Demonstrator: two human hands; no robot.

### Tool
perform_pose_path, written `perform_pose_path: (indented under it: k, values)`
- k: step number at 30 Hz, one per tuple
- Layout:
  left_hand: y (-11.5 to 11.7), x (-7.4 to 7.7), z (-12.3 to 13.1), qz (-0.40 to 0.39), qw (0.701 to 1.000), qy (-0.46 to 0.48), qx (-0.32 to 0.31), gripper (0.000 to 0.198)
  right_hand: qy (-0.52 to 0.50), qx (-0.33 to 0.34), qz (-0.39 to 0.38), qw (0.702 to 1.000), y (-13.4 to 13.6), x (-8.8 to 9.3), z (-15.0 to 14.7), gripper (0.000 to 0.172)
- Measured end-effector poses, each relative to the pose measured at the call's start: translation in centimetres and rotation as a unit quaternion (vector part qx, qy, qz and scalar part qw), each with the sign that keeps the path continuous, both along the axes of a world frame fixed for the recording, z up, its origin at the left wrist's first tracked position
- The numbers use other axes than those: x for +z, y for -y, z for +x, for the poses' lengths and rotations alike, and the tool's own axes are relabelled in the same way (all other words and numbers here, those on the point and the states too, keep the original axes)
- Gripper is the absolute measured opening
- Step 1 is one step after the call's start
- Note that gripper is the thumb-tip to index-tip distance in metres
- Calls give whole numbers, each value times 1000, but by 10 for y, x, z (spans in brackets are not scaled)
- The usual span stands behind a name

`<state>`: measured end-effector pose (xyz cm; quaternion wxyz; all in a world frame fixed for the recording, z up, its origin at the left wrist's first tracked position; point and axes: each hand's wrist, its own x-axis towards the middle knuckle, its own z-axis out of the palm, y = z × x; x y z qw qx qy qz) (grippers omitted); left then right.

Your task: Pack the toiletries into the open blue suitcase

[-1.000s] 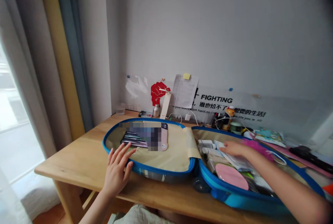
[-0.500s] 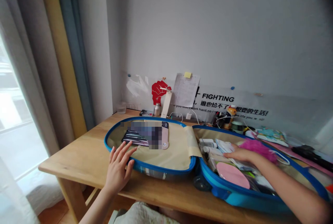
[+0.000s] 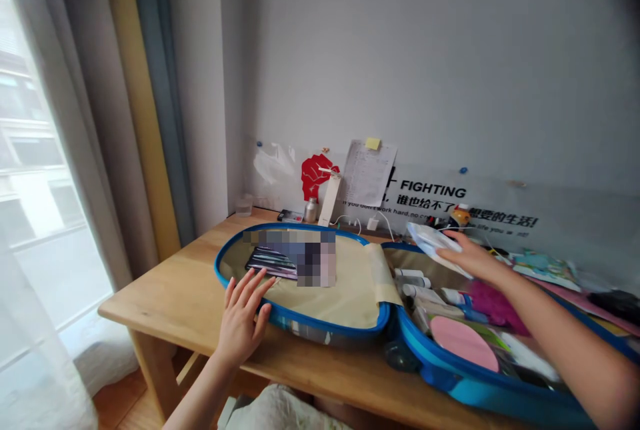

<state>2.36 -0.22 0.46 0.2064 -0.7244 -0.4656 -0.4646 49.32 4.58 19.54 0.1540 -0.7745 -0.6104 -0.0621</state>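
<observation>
An opened suitcase with blue edging [image 3: 320, 325] lies flat on the wooden table. My left hand [image 3: 244, 313] rests at the front rim of its left half, fingers spread, holding nothing. Just beyond those fingers lies a dark striped flat pack [image 3: 273, 263], partly blurred out. Above the right half, my right hand [image 3: 465, 253] grips a white and pale blue soft packet [image 3: 431, 240]. Beneath it sit white bottles [image 3: 413, 279], a pink oval item [image 3: 464, 343], a white-capped tube [image 3: 455, 297] and a magenta mesh puff [image 3: 495, 305], partly behind my forearm.
Along the wall stand a silver bottle [image 3: 311, 210], a white upright lamp-like stick [image 3: 329, 200], a charger with cables [image 3: 373, 223] and an orange bottle [image 3: 459, 217]. A colourful packet [image 3: 546, 269] lies beyond the suitcase on the right. Curtains [image 3: 150, 103] hang at left.
My right hand has lifted the soft packet up out of the suitcase's right half, uncovering the tube beneath. My left hand stays at the rim. The view has shifted slightly left.
</observation>
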Motion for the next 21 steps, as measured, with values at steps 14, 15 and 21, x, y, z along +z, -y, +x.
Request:
perform_pose_path:
  k: [14, 15, 21]
  values:
    - [0, -6, 4, 29, 999, 17, 12, 69, -139, 469, -270, 829, -39, -58, -293, 49]
    - [0, -5, 4, 28, 999, 14, 13, 68, -134, 482, -283, 818, -41, -61, -301, 48]
    - [0, -2, 5, 27, 1000, 3, 8, 65, -100, 552, -314, 765, -49, -80, -320, 44]
